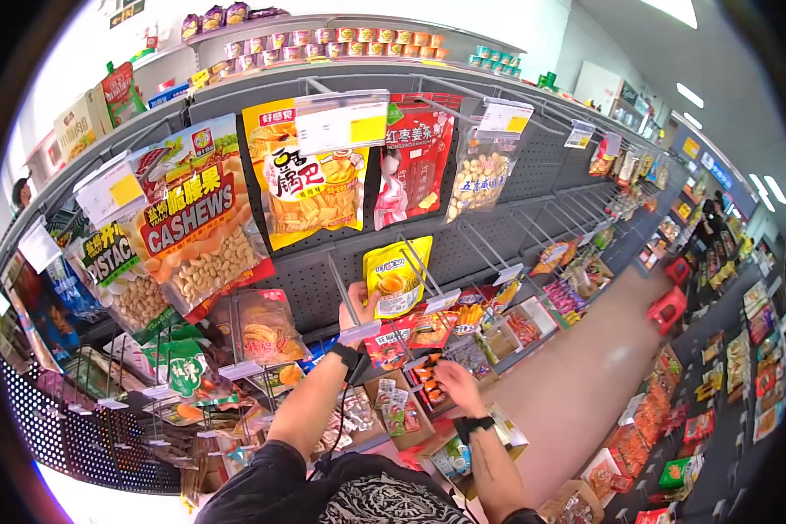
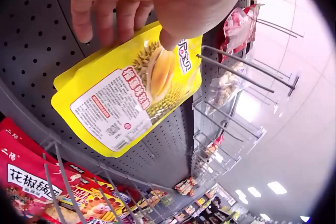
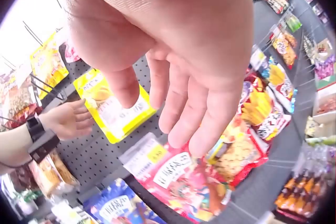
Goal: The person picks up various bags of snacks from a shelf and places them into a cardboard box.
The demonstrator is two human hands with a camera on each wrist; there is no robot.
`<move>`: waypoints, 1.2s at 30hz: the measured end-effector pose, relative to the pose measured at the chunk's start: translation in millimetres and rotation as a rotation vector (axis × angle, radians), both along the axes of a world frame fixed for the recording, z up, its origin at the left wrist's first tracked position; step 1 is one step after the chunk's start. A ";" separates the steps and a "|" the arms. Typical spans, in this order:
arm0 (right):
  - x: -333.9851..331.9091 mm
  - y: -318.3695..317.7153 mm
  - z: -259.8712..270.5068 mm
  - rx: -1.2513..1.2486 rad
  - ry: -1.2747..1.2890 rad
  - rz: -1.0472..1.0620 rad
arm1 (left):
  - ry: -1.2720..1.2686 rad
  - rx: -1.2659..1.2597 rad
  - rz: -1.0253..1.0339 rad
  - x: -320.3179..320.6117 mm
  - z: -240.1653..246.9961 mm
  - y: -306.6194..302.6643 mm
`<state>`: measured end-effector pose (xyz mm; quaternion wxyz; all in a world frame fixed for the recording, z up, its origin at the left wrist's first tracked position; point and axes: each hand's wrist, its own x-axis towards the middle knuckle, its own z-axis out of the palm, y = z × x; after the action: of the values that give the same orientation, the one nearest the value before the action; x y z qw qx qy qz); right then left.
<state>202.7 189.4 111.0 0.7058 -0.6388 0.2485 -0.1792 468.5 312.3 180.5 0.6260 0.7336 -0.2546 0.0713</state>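
A yellow snack pouch [image 1: 397, 278] with a durian picture is upright in front of the grey pegboard. At its side edge is my left hand [image 1: 358, 304], thumb on the printed face and fingers behind, pinching it in the left wrist view. There the pouch [image 2: 126, 95] shows a white label panel, and a metal prong [image 2: 236, 70] sticks out beside it. My right hand [image 1: 456, 384] hangs lower, over the lower shelf goods, holding nothing. In the right wrist view its fingers [image 3: 178, 98] are loosely bent, above a red snack bag [image 3: 181, 179].
Bare metal hooks [image 1: 489, 244] jut from the pegboard. Left of the pouch hang a cashew bag [image 1: 196, 218] and a yellow crisp bag [image 1: 310, 183]. Boxes of small packets line the lower shelf. An aisle floor [image 1: 576, 349] with red stools [image 1: 668, 306] runs to the right.
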 end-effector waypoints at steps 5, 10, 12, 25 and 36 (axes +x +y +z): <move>60.7 31.0 39.8 -0.067 -0.092 -0.183 | -0.270 0.001 -0.133 -0.9 13.2 5.0; 72.1 14.9 51.6 -0.621 -0.066 -0.396 | 0.151 -0.170 -0.482 -38.8 24.0 19.4; 69.1 25.8 65.5 -0.627 -0.144 -0.413 | 0.294 -0.279 -0.595 -53.8 21.9 22.9; -20.0 68.5 96.8 0.000 -0.224 -0.410 | 0.611 -0.383 -0.916 -104.6 25.8 42.9; -177.5 70.0 5.4 0.175 0.016 -0.447 | 0.526 0.227 -1.156 -217.1 -66.0 26.8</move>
<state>25.2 259.3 116.4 0.6994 -0.5055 0.4039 -0.3038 251.4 339.2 114.5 0.5236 0.5328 -0.4527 -0.4869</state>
